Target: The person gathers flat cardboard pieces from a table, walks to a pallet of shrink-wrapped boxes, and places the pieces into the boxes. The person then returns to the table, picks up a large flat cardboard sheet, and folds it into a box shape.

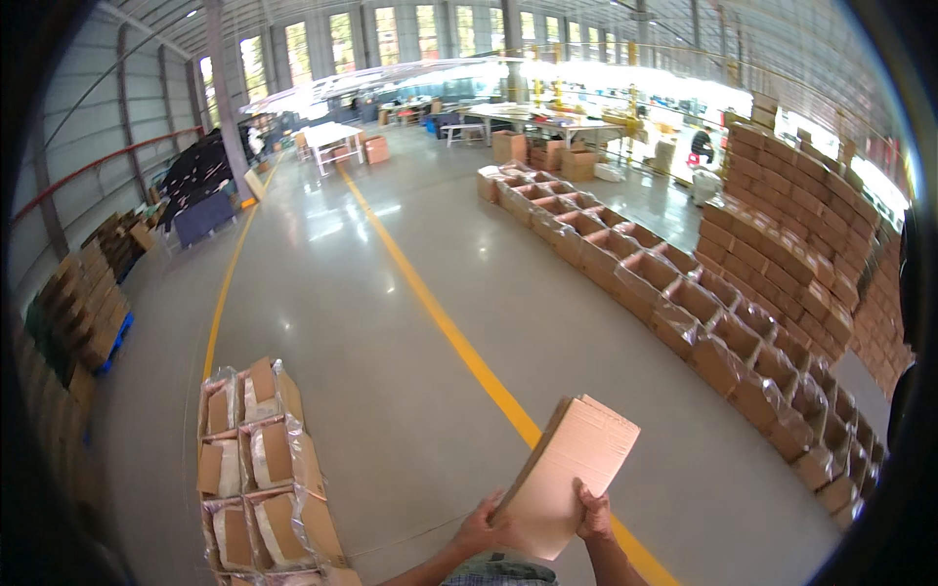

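Note:
Between my two hands, low in the view and right of centre, I hold a stack of flat brown cardboard sheets (575,469), tilted above the floor. My left hand (483,527) grips its lower left edge, with part of the fingers hidden by the cardboard. At the right edge, my right hand (592,512) has its thumb on the top face and the other fingers out of sight beneath. How many sheets are in the stack I cannot tell.
Open cartons (272,456) with plastic liners and cardboard pieces stand at lower left. A long double row of open lined cartons (653,276) runs along the right, beside tall stacks of closed boxes (772,254). A yellow line (430,303) crosses the grey floor. Worktables (332,135) stand far off.

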A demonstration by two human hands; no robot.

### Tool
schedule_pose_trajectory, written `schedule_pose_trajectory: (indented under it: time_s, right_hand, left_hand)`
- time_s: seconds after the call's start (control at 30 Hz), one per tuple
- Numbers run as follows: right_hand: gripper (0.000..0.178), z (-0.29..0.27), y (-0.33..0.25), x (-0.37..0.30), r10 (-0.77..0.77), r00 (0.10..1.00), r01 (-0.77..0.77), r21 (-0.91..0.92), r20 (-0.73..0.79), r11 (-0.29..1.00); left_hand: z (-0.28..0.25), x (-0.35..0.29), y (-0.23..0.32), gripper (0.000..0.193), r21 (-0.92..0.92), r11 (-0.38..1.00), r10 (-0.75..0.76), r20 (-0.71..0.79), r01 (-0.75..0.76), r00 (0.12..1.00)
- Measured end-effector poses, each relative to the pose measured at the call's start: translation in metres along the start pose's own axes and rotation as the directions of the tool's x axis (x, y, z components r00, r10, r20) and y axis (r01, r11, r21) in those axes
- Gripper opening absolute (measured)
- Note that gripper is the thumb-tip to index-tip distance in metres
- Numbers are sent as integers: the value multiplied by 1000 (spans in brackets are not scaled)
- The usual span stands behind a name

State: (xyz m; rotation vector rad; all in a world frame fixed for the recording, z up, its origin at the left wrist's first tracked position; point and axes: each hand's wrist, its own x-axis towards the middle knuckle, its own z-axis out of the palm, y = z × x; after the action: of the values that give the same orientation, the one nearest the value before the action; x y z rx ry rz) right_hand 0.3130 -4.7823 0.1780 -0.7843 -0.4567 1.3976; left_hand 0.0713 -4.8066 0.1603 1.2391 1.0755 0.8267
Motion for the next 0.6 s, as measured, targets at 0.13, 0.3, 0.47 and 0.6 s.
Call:
schedule_pose_trajectory:
  time_s: [0.13,0.3,0.47,0.6]
  right_hand:
    - [57,53,8,107,-29,990,33,-26,136,999]
    - [62,93,44,211,65,927,30,-246,370,969]
    - [42,148,53,343,19,916,176,-444,400,879]
    - [64,176,36,457,141,887,127,-525,441,841]
  left_hand:
    - [-23,54,-35,78,-924,382,-501,-226,-21,836]
    - [-53,163,-41,72,-982,-42,51,-186,-184,981]
    - [-140,330,51,75,-956,136,17,-259,-259,966]
    - [-201,441,96,81,-878,386,40,-290,-282,956]
